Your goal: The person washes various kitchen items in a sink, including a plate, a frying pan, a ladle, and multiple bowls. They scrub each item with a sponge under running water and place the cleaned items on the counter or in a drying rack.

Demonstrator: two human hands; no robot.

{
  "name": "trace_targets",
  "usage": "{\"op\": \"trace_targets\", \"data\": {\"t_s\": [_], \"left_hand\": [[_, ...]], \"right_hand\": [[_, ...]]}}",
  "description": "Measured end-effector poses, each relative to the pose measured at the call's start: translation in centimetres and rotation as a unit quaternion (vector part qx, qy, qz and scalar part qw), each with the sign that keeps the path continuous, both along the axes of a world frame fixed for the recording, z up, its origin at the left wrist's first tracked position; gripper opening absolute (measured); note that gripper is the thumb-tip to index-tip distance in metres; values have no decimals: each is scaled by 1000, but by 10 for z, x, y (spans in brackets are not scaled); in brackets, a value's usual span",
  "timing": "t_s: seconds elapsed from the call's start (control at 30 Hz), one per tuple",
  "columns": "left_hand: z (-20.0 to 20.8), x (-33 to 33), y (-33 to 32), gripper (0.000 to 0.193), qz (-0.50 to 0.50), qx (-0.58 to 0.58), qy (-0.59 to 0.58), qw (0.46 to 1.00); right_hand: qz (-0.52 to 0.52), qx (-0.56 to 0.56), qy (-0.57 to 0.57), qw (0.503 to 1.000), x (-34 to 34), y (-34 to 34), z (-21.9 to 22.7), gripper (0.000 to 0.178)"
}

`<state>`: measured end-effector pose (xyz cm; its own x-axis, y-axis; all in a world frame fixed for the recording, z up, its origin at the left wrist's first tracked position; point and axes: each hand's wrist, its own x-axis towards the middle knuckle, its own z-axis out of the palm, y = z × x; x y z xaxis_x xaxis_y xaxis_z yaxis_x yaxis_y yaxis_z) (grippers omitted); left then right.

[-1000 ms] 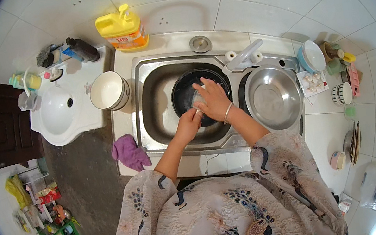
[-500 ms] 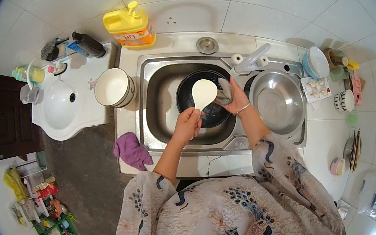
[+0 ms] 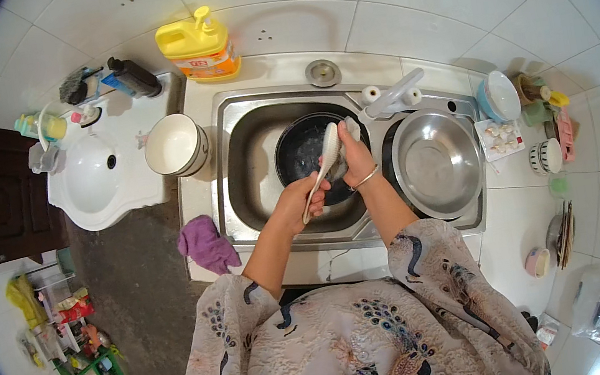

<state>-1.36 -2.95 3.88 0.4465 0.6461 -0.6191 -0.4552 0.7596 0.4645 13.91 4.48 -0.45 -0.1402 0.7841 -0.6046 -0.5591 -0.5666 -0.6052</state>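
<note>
Over the left sink basin (image 3: 248, 160), my left hand (image 3: 301, 203) grips the handle of a white rice paddle (image 3: 330, 143). The paddle is tilted edge-on, its broad end pointing away from me. My right hand (image 3: 357, 157) is closed on a greyish cloth (image 3: 352, 128), which lies against the paddle's head; the fingers partly hide it. Beneath both hands a round black pot (image 3: 294, 159) sits in the basin, with what looks like water inside. A large stainless steel bowl (image 3: 437, 159) rests over the right basin.
The faucet (image 3: 395, 96) stands behind the basins. A yellow detergent jug (image 3: 198, 51) is at the back left. Left of the sink are a white bowl (image 3: 175, 145), a purple cloth (image 3: 208, 245) and a washbasin (image 3: 89, 180). Bowls and an egg tray (image 3: 501, 139) stand on the right.
The paddle has turned from facing me flat to edge-on. My right hand has moved left with the cloth, bringing it against the paddle's head. The whole view has shifted slightly.
</note>
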Motion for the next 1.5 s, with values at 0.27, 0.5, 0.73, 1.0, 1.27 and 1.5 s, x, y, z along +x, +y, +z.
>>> {"op": "trace_targets", "data": {"t_s": [0.27,0.5,0.73,1.0,1.27,1.5], "left_hand": [[2,8,-8,15,23,98,223,970],[-31,9,-14,11,-23,182,311,933],[-39,-4,-9,21,-42,30,172,984],[-87,-27,16,43,-89,20,286,954],[-159,-3,59,7,-170,89,433,881],[-113,-5,57,8,-126,-15,297,946]], "right_hand": [[21,124,122,985,37,1,7,52],[282,328,-559,707,-5,-11,15,42],[231,146,-472,838,15,14,-66,40],[269,72,-520,808,8,30,-112,50],[235,147,-610,742,-11,19,-186,30],[277,251,-484,791,-27,-4,-83,22]]}}
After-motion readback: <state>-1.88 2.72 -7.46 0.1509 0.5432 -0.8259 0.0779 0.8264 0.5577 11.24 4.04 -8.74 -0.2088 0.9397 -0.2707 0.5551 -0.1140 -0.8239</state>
